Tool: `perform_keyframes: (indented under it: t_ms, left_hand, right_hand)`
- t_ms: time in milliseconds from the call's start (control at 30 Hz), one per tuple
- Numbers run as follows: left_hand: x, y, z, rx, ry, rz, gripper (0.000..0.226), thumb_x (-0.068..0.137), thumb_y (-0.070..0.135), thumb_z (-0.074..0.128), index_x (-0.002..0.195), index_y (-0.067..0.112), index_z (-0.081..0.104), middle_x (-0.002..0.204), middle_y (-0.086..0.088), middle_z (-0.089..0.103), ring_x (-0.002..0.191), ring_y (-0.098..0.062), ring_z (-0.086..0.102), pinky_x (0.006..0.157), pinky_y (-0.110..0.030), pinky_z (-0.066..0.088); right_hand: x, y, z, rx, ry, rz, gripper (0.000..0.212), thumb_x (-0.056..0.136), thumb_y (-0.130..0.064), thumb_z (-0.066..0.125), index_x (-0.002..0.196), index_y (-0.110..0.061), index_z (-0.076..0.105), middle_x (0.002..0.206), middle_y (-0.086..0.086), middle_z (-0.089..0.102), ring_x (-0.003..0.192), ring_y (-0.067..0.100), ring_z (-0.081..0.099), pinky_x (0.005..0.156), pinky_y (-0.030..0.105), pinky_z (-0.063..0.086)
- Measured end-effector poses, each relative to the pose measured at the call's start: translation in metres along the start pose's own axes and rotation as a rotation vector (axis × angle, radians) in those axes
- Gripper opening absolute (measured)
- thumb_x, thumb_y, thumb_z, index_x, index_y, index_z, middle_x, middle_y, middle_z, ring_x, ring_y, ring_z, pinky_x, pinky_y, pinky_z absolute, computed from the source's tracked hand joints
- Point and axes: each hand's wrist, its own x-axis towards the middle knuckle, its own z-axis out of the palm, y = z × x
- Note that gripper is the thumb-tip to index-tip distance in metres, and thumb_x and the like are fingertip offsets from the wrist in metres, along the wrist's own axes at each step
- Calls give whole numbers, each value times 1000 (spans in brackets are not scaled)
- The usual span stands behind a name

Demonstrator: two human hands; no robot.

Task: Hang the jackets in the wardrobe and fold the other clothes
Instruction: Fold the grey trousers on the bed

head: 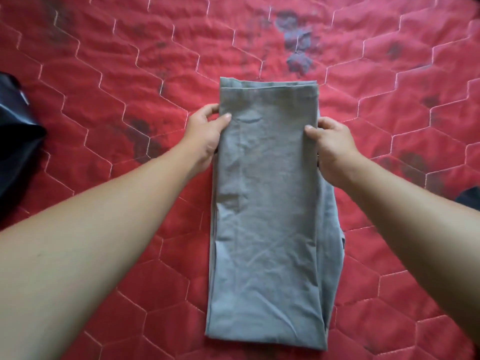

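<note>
Grey folded garment is laid flat on the red quilted cover, gripped near its far hemmed end by the left hand at its left edge and the right hand at its right edge, thumbs on top; black shiny fabric is seen well left of it.

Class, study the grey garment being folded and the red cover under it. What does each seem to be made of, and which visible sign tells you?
The grey garment: probably thin woven cotton or a blend, matte; fine soft creases and a stitched hem at the far end. The red cover: quilted padded fabric, matte; pale hexagon stitching puckers its surface.
</note>
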Motion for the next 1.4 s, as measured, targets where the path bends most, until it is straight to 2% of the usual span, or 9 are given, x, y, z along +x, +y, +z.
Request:
perform_keyframes:
  t_ms: [133,233,300,400,567,767,900,1267,1400]
  left_hand:
    - [15,-10,6,303,174,66,50,90,6,61,138,16,52,112,-7,61,85,-11,59,86,-27,51]
    - [9,-17,13,731,237,431,59,88,14,57,146,17,45,143,-13,36,129,-22,43,113,-25,29]
    - [11,-26,23,997,120,584,66,93,23,54,155,20,34,162,-22,12,152,-36,14,125,-40,13]
    - [25,-56,29,1280,44,539,67,102,43,38,162,25,14,168,-16,-10,155,-33,-8,126,-47,4]
    - [35,-75,29,1352,97,572,66,103,47,20,162,22,6,168,-18,-11,156,-34,-7,126,-47,1]
    - [-25,-79,20,1419,11,581,76,100,45,33,161,12,2,167,-22,-11,155,-35,-11,124,-57,1]
    - [-92,-141,-9,1524,-135,682,76,98,53,36,163,25,7,168,-18,-7,156,-33,-9,124,-57,5]
    - [-133,-169,-20,1537,-111,604,77,98,54,34,162,17,14,168,-20,-4,156,-33,-5,122,-61,11]
    - [-199,-223,-51,1620,-213,680,77,98,57,35,162,17,18,168,-19,2,156,-33,0,121,-62,14]
  right_hand:
    - [17,-1,2,-336,68,-163,38,90,-11,58,127,-24,58,110,3,67,90,18,64,75,32,51]
    - [14,5,7,-655,167,-525,57,83,-11,53,140,-16,52,127,13,53,115,29,54,102,38,43]
    - [19,12,15,-913,135,-593,59,87,-20,54,146,-18,48,153,20,36,142,39,34,118,49,30]
    - [40,32,25,-1168,46,-533,66,100,-45,44,160,-23,26,170,17,2,156,38,-1,126,55,4]
    - [54,54,27,-1247,131,-640,69,102,-52,30,162,-22,20,169,21,0,156,38,-4,126,55,2]
    - [-16,64,11,-1416,40,-740,67,102,-54,34,160,-22,26,169,21,-3,156,41,-5,122,66,2]
    - [-88,137,-20,-1544,-94,-769,69,101,-64,36,161,-33,23,171,9,4,158,31,-1,117,72,8]
    - [-116,156,-21,-1402,-41,-769,66,102,-52,39,160,-21,30,170,13,10,157,33,7,120,69,7]
    - [-180,214,-43,-1411,-171,-911,68,99,-56,47,159,-24,35,169,10,19,157,30,15,121,68,10]
